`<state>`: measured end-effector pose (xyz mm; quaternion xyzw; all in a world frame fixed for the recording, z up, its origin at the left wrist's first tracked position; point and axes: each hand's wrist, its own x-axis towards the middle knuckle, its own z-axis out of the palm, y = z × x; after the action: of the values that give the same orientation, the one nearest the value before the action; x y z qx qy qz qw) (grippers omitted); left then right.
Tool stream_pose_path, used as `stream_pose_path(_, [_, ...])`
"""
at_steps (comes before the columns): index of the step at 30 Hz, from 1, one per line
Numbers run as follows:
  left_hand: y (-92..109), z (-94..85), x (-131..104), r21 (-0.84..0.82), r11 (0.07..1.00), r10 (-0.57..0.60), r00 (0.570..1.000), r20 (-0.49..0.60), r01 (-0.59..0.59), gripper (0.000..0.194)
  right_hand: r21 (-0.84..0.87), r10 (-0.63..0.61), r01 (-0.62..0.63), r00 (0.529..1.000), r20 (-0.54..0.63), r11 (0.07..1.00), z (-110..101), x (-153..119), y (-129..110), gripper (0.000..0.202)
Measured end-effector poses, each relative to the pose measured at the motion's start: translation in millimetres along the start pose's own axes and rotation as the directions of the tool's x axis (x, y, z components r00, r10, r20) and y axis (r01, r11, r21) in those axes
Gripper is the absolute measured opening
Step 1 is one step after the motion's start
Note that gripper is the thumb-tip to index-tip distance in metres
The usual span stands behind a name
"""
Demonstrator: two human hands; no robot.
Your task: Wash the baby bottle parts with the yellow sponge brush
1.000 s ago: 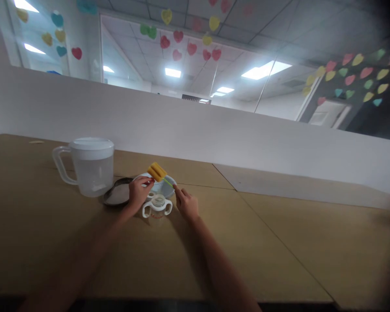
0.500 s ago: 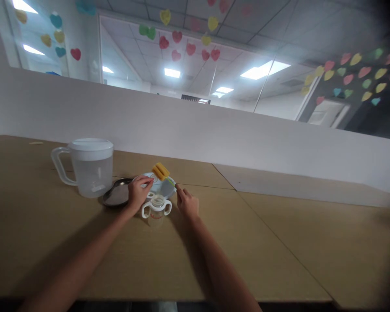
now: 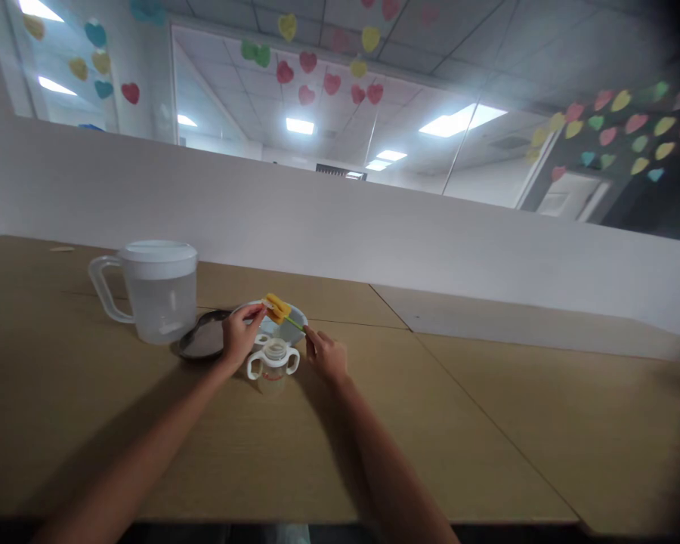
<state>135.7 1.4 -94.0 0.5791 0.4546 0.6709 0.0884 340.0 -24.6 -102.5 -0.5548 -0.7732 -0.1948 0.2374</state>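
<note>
My right hand (image 3: 326, 355) is closed on the green handle of a brush with a yellow sponge head (image 3: 277, 308). The sponge is held over a pale bowl (image 3: 296, 323). My left hand (image 3: 239, 334) pinches a small, whitish clear piece (image 3: 268, 304) against the sponge's left side; its exact shape is too small to tell. Just in front of the bowl, a clear bottle (image 3: 273, 368) with two white handles stands upright, its mouth uncovered. A white ring (image 3: 261, 340) shows behind its left handle.
A dark round metal tray (image 3: 204, 337) lies left of the bowl, partly behind my left hand. Beside it stands a large translucent lidded jug (image 3: 162, 295). A small flat piece (image 3: 62, 248) lies at the far left of the wooden table (image 3: 487, 446), near the white wall.
The sponge head has moved slightly down and left and now meets the small piece in my left hand. The bottle, jug and tray have stayed in place.
</note>
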Motion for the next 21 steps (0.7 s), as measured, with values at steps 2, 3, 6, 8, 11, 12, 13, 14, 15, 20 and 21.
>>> stream_pose_path(2, [-2.2,0.2,0.5,-0.012,1.0,-0.007,1.0,0.011,0.008,0.027,0.003,-0.012,0.012,1.0,-0.006,1.0,-0.5,-0.4,-0.4,0.036])
stream_pose_path(3, [-3.0,0.2,0.7,-0.015,1.0,-0.009,1.0,0.013,0.009,0.028,0.007,-0.017,0.017,1.0,-0.009,1.0,-0.7,-0.5,-0.8,0.036])
stream_pose_path(6, [-3.3,-0.3,0.5,-0.006,1.0,-0.015,1.0,0.026,0.015,0.03,0.018,-0.023,0.023,1.0,-0.018,1.0,-1.0,-0.7,-2.6,0.035])
stream_pose_path(8, [-2.4,-0.5,0.1,0.002,1.0,-0.015,0.999,0.048,0.015,0.03,0.013,-0.024,0.024,1.0,-0.02,1.0,-1.2,-0.7,-3.3,0.035])
stream_pose_path(11, [-1.4,-0.2,-0.7,0.016,1.0,-0.006,0.997,0.079,0.005,0.03,-0.003,-0.022,0.022,1.0,-0.015,1.0,-1.3,-0.5,-3.5,0.035])
stream_pose_path(12, [-1.2,0.1,-0.8,0.026,1.0,0.002,0.997,0.08,-0.004,0.029,-0.005,-0.023,0.023,1.0,-0.012,1.0,-1.4,-0.4,-3.4,0.035])
stream_pose_path(13, [-1.0,0.3,-1.0,0.043,0.999,0.013,0.997,0.076,-0.016,0.027,-0.007,-0.023,0.023,1.0,-0.009,1.0,-1.6,-0.3,-3.3,0.035])
stream_pose_path(14, [-0.7,0.4,-1.0,0.062,0.998,0.027,0.997,0.067,-0.031,0.026,-0.007,-0.023,0.023,1.0,-0.009,1.0,-1.7,-0.2,-3.1,0.035])
stream_pose_path(15, [-0.3,0.4,-1.0,0.081,0.996,0.042,0.998,0.056,-0.047,0.024,-0.007,-0.023,0.023,1.0,-0.009,1.0,-1.9,-0.2,-3.0,0.035])
stream_pose_path(20, [2.6,-1.8,0.3,0.123,0.99,0.073,0.997,-0.007,-0.072,0.016,-0.006,-0.02,0.02,1.0,-0.017,1.0,-3.4,-0.4,-2.5,0.036])
stream_pose_path(21, [2.6,-2.4,0.7,0.133,0.989,0.069,0.997,-0.017,-0.066,0.014,-0.007,-0.019,0.019,1.0,-0.02,1.0,-3.6,-0.4,-2.4,0.036])
